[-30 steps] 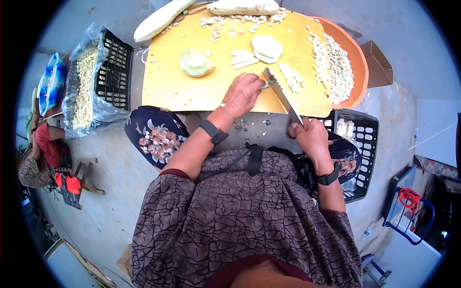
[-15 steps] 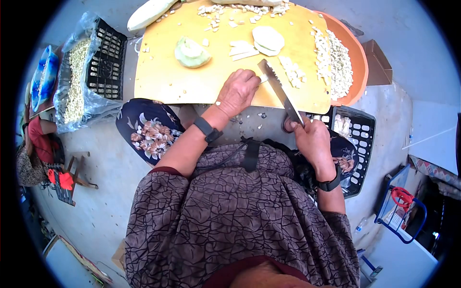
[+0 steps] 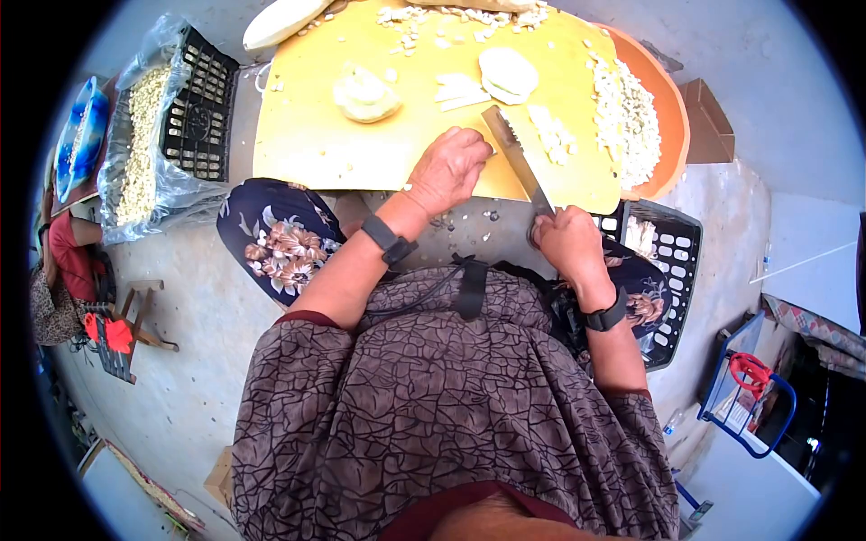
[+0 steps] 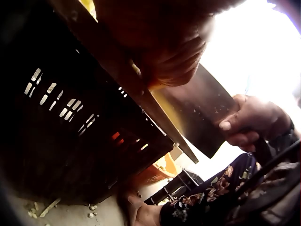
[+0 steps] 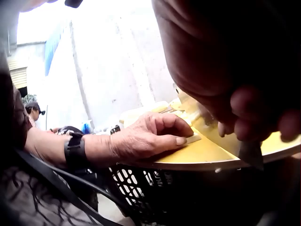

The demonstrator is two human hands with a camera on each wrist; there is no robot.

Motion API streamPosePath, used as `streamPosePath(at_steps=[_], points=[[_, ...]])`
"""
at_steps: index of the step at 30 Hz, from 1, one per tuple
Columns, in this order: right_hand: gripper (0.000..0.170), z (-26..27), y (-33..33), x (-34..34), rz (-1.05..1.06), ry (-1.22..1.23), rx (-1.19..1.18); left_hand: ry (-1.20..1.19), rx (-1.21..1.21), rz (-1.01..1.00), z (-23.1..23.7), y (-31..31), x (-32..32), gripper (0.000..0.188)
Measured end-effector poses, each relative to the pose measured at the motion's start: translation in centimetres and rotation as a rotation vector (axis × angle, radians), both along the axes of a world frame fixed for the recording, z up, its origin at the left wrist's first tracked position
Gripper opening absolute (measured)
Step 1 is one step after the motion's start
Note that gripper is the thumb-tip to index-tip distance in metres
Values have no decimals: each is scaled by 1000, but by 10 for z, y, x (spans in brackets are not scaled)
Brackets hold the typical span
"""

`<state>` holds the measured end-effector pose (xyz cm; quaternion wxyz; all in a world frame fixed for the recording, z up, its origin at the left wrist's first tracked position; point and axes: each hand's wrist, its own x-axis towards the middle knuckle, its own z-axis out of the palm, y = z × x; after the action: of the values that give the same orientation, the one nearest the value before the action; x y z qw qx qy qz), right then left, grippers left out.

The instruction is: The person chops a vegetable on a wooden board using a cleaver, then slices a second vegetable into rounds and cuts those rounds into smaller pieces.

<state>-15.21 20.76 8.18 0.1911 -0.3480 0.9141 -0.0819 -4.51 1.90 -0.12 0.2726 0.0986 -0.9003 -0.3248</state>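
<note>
In the head view the right hand (image 3: 572, 243) grips the handle of a wide knife (image 3: 516, 151), whose blade slants over the front part of the yellow board (image 3: 406, 153). Left of the blade, the left hand (image 3: 448, 169) pinches a small pale piece; the right wrist view shows that piece (image 5: 193, 138) between thumb and fingers at the board's edge. Behind the hands lie pale strips (image 3: 460, 92), round slices (image 3: 508, 75) and a cut chunk (image 3: 365, 96). Diced bits (image 3: 552, 135) lie to the right of the blade.
An orange basin (image 3: 675, 135) of diced pieces stands at the board's right, above a black crate (image 3: 681, 270). Whole pale vegetables (image 3: 281, 22) lie at the back edge. Left are a plastic-lined crate (image 3: 200, 108) and a blue basin (image 3: 79, 135). Another person (image 3: 72, 261) sits far left.
The view has shifted slightly, moving the board up and left in the picture. Both hands keep their grips, and the knife blade stands slightly steeper than before.
</note>
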Motion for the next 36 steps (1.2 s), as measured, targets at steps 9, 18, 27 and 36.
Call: streamPosePath(at_steps=[9,18,27,36], points=[[27,30,6,10,32,10,-12,6,-13,-46,-4,13,-4,17],[26,5,-1,7,86,26,40,14,-30,-48,-7,11,-4,12],[27,22,-5,5,-57,-27,-37,-10,-39,-68,-1,3,6,14],[27,15,-5,12,113,15,40,25,-20,-71,-8,6,2,9]])
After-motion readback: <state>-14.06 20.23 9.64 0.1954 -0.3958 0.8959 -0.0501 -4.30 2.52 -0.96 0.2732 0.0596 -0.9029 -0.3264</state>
